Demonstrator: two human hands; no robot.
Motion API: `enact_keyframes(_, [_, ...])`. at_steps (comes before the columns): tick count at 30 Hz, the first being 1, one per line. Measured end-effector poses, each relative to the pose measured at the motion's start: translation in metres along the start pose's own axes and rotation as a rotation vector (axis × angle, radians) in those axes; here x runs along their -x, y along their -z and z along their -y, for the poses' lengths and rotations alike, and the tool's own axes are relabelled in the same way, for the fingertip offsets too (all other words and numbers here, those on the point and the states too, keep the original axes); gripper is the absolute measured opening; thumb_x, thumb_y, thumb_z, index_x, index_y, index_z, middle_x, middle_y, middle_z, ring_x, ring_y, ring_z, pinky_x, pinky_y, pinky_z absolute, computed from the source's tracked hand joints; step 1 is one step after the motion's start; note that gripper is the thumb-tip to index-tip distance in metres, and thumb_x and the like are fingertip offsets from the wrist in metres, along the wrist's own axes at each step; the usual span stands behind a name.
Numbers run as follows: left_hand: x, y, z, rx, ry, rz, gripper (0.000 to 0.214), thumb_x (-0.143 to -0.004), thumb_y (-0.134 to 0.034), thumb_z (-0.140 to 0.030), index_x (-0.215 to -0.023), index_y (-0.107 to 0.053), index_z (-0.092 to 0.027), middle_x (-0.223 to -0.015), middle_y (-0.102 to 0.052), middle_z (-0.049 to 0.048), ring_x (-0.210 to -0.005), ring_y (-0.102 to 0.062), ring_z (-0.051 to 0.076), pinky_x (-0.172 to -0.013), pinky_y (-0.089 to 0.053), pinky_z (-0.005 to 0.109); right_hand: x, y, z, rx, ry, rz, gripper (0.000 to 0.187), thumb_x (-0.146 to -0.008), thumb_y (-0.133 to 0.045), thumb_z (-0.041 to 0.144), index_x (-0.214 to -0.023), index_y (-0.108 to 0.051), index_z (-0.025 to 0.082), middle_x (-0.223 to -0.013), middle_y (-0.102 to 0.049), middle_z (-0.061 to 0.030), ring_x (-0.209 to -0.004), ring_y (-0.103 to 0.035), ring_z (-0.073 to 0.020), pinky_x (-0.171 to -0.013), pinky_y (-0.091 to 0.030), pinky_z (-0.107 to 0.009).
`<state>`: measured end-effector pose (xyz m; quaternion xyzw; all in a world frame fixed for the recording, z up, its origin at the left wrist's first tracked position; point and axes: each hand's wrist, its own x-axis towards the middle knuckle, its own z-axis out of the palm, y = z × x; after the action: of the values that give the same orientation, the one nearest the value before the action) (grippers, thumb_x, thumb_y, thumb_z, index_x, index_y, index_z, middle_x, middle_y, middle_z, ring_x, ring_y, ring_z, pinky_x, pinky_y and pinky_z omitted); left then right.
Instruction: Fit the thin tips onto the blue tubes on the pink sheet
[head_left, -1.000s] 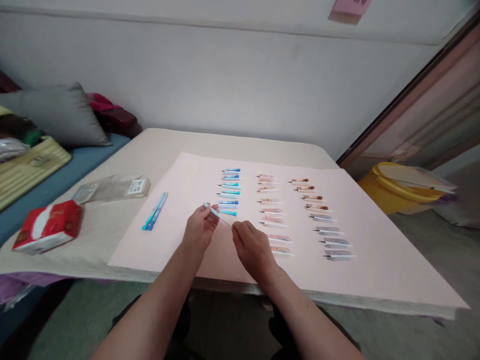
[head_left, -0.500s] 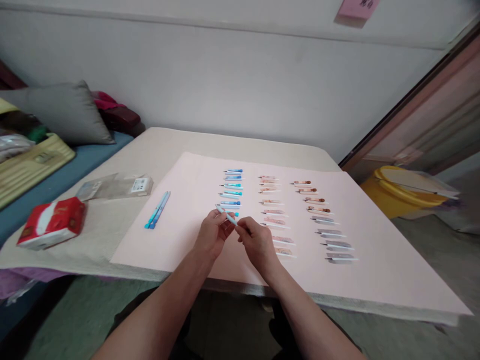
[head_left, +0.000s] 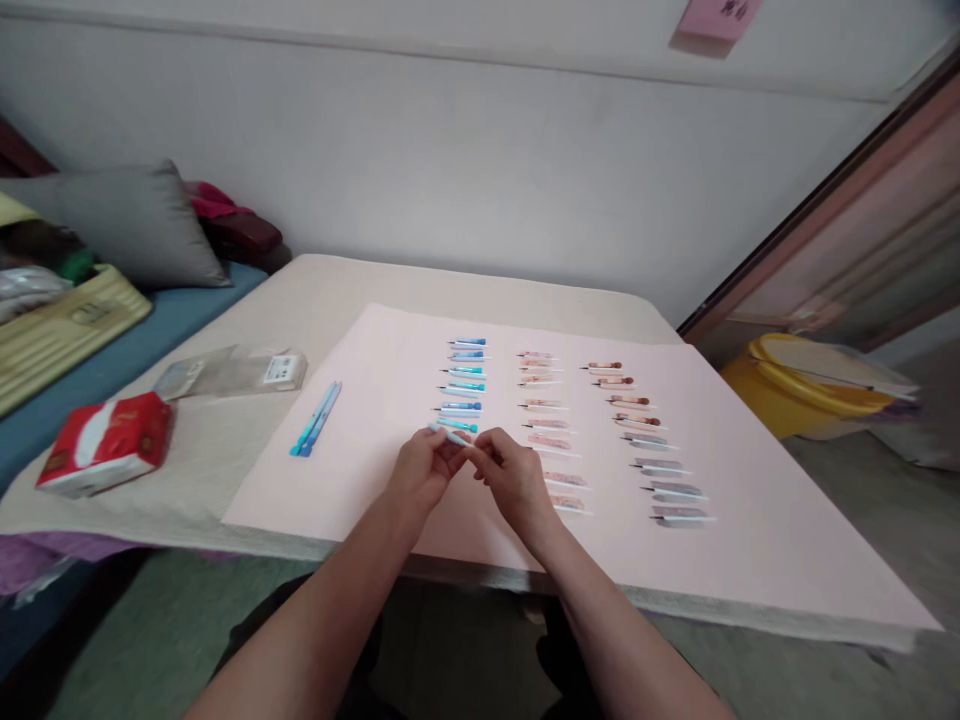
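Observation:
Between my two hands is a slim pale-blue pen barrel [head_left: 450,435], held a little above the sheet and nearly level. My left hand [head_left: 426,468] grips it around the middle, with thumb and fingers closed. Its right end is pinched by the fingertips of my right hand [head_left: 511,472], which partly hide that end. Just beyond the hands lies a column of blue and turquoise pen parts [head_left: 465,387] with thin refills beside them. Two blue pens [head_left: 316,420] lie side by side to the left.
A pink sheet [head_left: 360,500] covers much of the table. On it are rows of pinkish pen parts [head_left: 551,442], brown ones [head_left: 630,400] and grey ones [head_left: 679,490]. Leftward lie a clear plastic bag [head_left: 232,372] and a red tissue pack [head_left: 105,440]. A yellow bucket [head_left: 780,390] stands right.
The barrel has turned closer to level between my hands. The dark tip seen at its left end is out of sight; a pale end shows there now.

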<state>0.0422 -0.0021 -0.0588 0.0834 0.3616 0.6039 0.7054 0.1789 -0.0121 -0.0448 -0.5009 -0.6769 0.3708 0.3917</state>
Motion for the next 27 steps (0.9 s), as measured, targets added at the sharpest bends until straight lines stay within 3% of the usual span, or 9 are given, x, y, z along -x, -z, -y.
enact_keyframes(4, [-0.006, 0.004, -0.03, 0.082, -0.086, -0.134, 0.013, -0.082, -0.046, -0.003, -0.073, -0.051, -0.011, -0.075, -0.064, 0.0109, -0.068, -0.064, 0.015, -0.063, -0.055, 0.026, -0.011, 0.007, -0.012, 0.116, 0.028, -0.067, 0.02, -0.09, -0.045, 0.034, -0.082, -0.057, 0.02, -0.065, -0.059, 0.0012, -0.057, -0.057, -0.0126, -0.058, -0.04, -0.022])
enact_keyframes(8, [-0.011, 0.012, -0.061, 0.154, -0.146, -0.283, 0.012, -0.084, -0.043, -0.003, -0.079, -0.049, -0.012, -0.077, -0.064, 0.011, -0.071, -0.066, 0.016, -0.062, -0.056, 0.026, -0.025, 0.002, -0.028, 0.469, 0.061, -0.073, 0.015, -0.088, -0.045, 0.023, -0.085, -0.059, 0.019, -0.082, -0.063, -0.0043, -0.074, -0.058, -0.0167, -0.064, -0.039, -0.025])
enact_keyframes(12, [-0.012, 0.016, -0.07, 0.195, -0.129, -0.325, 0.012, -0.085, -0.042, -0.003, -0.082, -0.049, -0.012, -0.081, -0.064, 0.0103, -0.072, -0.066, 0.015, -0.06, -0.057, 0.026, -0.033, -0.017, -0.035, 0.752, 0.118, -0.007, 0.016, -0.087, -0.046, 0.018, -0.097, -0.058, 0.02, -0.1, -0.06, -0.007, -0.089, -0.056, -0.0189, -0.067, -0.038, -0.026])
enact_keyframes(15, [-0.012, 0.016, -0.068, 0.212, -0.118, -0.315, 0.012, -0.084, -0.043, -0.002, -0.083, -0.048, -0.012, -0.082, -0.064, 0.0108, -0.073, -0.066, 0.015, -0.061, -0.057, 0.026, -0.04, -0.031, -0.04, 0.852, 0.128, 0.021, 0.016, -0.087, -0.048, 0.02, -0.101, -0.057, 0.021, -0.102, -0.059, -0.0082, -0.092, -0.053, -0.0203, -0.066, -0.038, -0.027])
enact_keyframes(22, [-0.014, 0.02, -0.067, 0.227, -0.111, -0.313, 0.011, -0.083, -0.045, -0.001, -0.084, -0.049, -0.012, -0.079, -0.064, 0.0118, -0.072, -0.066, 0.016, -0.059, -0.057, 0.027, -0.05, -0.048, -0.059, 0.848, 0.122, 0.061, 0.016, -0.087, -0.045, 0.014, -0.09, -0.06, 0.017, -0.093, -0.058, -0.0108, -0.083, -0.053, -0.0197, -0.065, -0.038, -0.028])
enact_keyframes(27, [-0.016, 0.021, -0.064, 0.178, -0.132, -0.29, 0.01, -0.082, -0.045, -0.002, -0.081, -0.048, -0.012, -0.079, -0.063, 0.0119, -0.071, -0.066, 0.016, -0.061, -0.056, 0.027, -0.047, -0.034, -0.045, 0.596, 0.212, 0.013, 0.013, -0.086, -0.047, 0.015, -0.087, -0.061, 0.017, -0.087, -0.057, -0.0061, -0.078, -0.054, -0.0171, -0.069, -0.039, -0.026])
